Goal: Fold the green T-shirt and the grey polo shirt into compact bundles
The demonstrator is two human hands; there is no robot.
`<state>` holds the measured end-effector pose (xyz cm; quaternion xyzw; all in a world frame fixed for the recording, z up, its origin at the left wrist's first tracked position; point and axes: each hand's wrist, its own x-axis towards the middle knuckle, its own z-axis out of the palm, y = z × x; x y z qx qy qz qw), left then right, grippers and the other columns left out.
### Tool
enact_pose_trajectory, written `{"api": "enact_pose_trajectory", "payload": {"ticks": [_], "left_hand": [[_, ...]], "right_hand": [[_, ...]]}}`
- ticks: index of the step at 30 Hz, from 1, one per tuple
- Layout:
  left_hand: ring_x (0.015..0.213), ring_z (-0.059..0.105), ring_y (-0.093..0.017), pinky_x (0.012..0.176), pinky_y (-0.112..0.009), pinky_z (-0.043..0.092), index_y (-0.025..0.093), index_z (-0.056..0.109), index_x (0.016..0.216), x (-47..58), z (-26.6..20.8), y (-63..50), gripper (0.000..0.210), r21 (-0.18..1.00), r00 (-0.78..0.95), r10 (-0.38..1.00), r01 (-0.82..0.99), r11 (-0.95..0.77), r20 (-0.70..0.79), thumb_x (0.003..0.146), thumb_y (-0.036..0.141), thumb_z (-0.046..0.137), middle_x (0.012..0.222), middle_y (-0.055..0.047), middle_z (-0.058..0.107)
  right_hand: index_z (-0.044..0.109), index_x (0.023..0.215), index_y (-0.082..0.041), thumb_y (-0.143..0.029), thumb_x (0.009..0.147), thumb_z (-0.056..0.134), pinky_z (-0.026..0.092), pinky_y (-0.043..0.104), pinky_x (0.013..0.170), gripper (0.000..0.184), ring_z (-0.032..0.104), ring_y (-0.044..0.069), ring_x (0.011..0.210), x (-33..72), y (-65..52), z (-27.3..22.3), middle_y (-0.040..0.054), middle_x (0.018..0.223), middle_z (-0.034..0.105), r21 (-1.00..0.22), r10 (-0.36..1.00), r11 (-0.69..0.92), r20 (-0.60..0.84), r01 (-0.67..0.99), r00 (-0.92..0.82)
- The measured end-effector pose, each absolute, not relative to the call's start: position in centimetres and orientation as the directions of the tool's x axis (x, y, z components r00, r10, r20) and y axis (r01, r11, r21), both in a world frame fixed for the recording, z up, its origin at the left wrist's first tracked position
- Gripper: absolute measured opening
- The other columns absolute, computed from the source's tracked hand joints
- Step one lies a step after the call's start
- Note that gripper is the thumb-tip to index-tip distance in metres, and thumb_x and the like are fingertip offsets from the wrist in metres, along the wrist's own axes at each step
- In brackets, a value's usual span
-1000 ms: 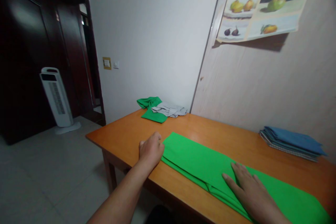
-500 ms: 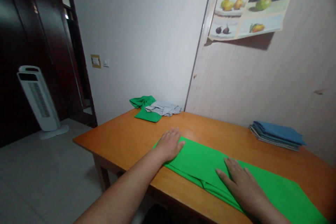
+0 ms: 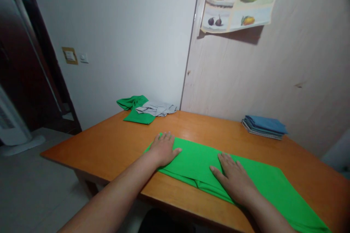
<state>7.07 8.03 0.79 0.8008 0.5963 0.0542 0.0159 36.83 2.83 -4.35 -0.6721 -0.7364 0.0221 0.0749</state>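
A long folded piece of bright green cloth lies along the near edge of the wooden table. Its layered folds show along the front side, with a small pucker near the middle. My left hand rests flat on the cloth's left end, fingers apart and thumb out. Farther right, my right hand lies palm down on the cloth with its fingers stretched forward. Neither hand grips anything. The cloth's right part spreads beyond my right wrist toward the table's near right corner.
On the wooden table, a crumpled green cloth and a grey cloth lie at the back left. A stack of folded blue cloths sits at the back right. Walls stand behind. A white tower appliance is on the floor at left.
The view has turned right, so everything appears farther left in the picture. Both hands stay flat in about the same places on the green cloth.
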Motion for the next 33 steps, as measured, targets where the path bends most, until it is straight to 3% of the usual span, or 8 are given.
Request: {"api": "enact_pose_trajectory", "payload": {"ticks": [7,10,15,19,24,29,33], "left_hand": [[0.153,0.014,-0.029,0.123,-0.052,0.015,0.017,0.032,0.156,13.4,1.7,6.5,0.072,0.228,0.530,0.815,0.785,-0.576,0.234,0.101,0.062,0.020,0.165,-0.011,0.021],[0.154,0.012,-0.028,0.123,-0.055,0.014,0.023,0.029,0.157,15.4,0.8,5.9,0.070,0.274,0.626,0.757,0.707,-0.652,0.186,0.101,0.063,0.017,0.166,-0.006,0.020],[0.153,0.015,-0.030,0.121,-0.060,0.013,0.026,0.033,0.156,16.1,-0.9,5.6,0.074,0.286,0.668,0.742,0.701,-0.653,0.055,0.099,0.069,0.013,0.164,-0.005,0.025],[0.153,0.016,-0.031,0.121,-0.060,0.012,0.027,0.029,0.157,16.0,-1.2,5.7,0.073,0.280,0.658,0.751,0.711,-0.645,0.059,0.099,0.068,0.016,0.164,-0.005,0.025],[0.153,0.015,-0.030,0.122,-0.060,0.011,0.028,0.027,0.158,15.9,-1.2,5.9,0.066,0.256,0.668,0.743,0.710,-0.656,0.052,0.100,0.060,0.026,0.165,-0.004,0.023],[0.151,0.022,-0.032,0.121,-0.061,0.017,0.023,0.035,0.155,16.3,-0.2,6.1,0.062,0.259,0.662,0.749,0.720,-0.644,0.024,0.098,0.050,0.036,0.163,-0.008,0.030],[0.151,0.024,-0.028,0.122,-0.055,0.018,0.023,0.035,0.154,17.6,0.3,6.2,0.058,0.281,0.683,0.723,0.677,-0.680,0.102,0.098,0.038,0.038,0.162,-0.006,0.033]], "right_hand": [[0.032,0.155,-0.010,-0.070,0.094,0.030,0.014,0.052,0.124,0.086,0.020,0.029,0.152,36.5,2.7,-3.8,0.0122,0.162,0.027,-0.130,0.996,0.084,0.054,0.988,-0.078],[0.033,0.155,-0.010,-0.069,0.095,0.030,0.014,0.051,0.124,0.084,0.020,0.028,0.152,36.3,2.6,-3.6,0.0117,0.162,0.028,-0.129,0.996,0.081,0.048,0.988,-0.075],[0.029,0.157,-0.011,-0.066,0.096,0.031,0.015,0.051,0.124,0.082,0.017,0.028,0.153,36.1,2.1,-3.2,0.0128,0.163,0.023,-0.146,0.995,0.078,0.076,0.986,-0.067],[0.024,0.159,-0.024,-0.062,0.098,0.029,0.013,0.055,0.123,0.071,0.005,0.029,0.154,35.7,1.6,-2.5,0.0029,0.167,0.007,-0.145,0.988,0.129,0.104,0.981,-0.114],[0.024,0.159,-0.025,-0.059,0.100,0.024,0.009,0.057,0.123,0.068,0.015,0.028,0.153,35.5,1.6,-1.7,0.0017,0.164,0.021,-0.176,0.984,0.171,-0.025,0.969,-0.178],[0.025,0.159,-0.023,-0.057,0.100,0.026,0.008,0.057,0.123,0.068,0.015,0.028,0.153,35.4,1.7,-1.5,0.0025,0.164,0.022,-0.194,0.984,0.167,-0.035,0.967,-0.177],[0.023,0.159,-0.020,-0.054,0.100,0.025,0.007,0.056,0.123,0.068,0.016,0.028,0.153,35.2,1.5,-1.3,0.0033,0.164,0.021,-0.220,0.984,0.169,-0.022,0.961,-0.178]]}}
